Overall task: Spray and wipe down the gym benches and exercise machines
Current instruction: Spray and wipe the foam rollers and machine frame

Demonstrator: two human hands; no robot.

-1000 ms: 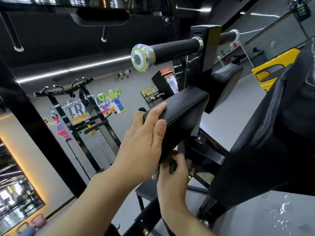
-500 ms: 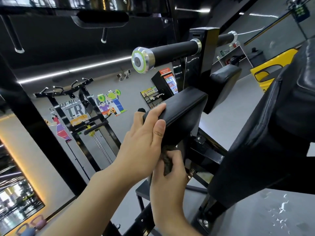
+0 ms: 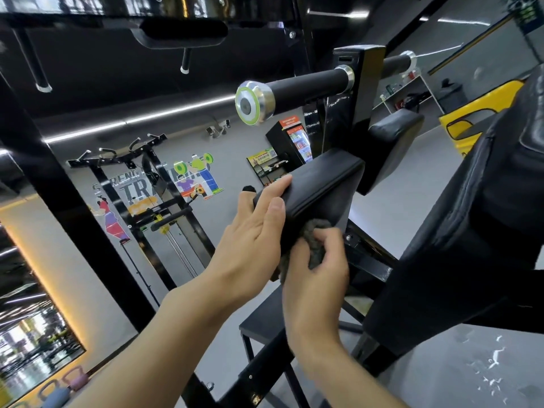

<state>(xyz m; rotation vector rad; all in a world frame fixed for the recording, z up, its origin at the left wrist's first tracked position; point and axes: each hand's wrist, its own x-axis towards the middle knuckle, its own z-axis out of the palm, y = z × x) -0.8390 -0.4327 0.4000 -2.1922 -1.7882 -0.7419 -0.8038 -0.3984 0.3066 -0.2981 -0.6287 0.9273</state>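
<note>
The step in hand is the wiping, not the spraying; no spray bottle shows in the view. The left hand (image 3: 253, 240) grips the near end of the black padded vinyl arm rest (image 3: 323, 178) of the exercise machine, with fingers curled over its top edge and the thumb on its side face, and I judge that it steadies the pad. The right hand (image 3: 318, 278) is closed around a crumpled dark grey fuzzy cloth (image 3: 316, 240) and presses it against the lower side face of the same pad, just under the left thumb.

The top face beyond the left fingers is not touched by the cloth now. The next move probably calls for sliding the cloth along the side face away from the left hand, or up over the seam to the top. For this the left hand must perhaps shift its hold, because it covers the near end.

Just beside the right hand's fingers, on the far side, the black steel frame (image 3: 368, 260) with a bolt stands close to the pad, so the knuckles can hit it during a long stroke. To the right of the right hand the large black upholstered seat back (image 3: 485, 231) closes this side. Above both hands the black foam-covered roller with a chrome and green end cap (image 3: 306, 86) sticks out, well apart from them. The open room is to the left of the left hand and below both wrists, where a small flat black step (image 3: 265, 316) lies.
</note>
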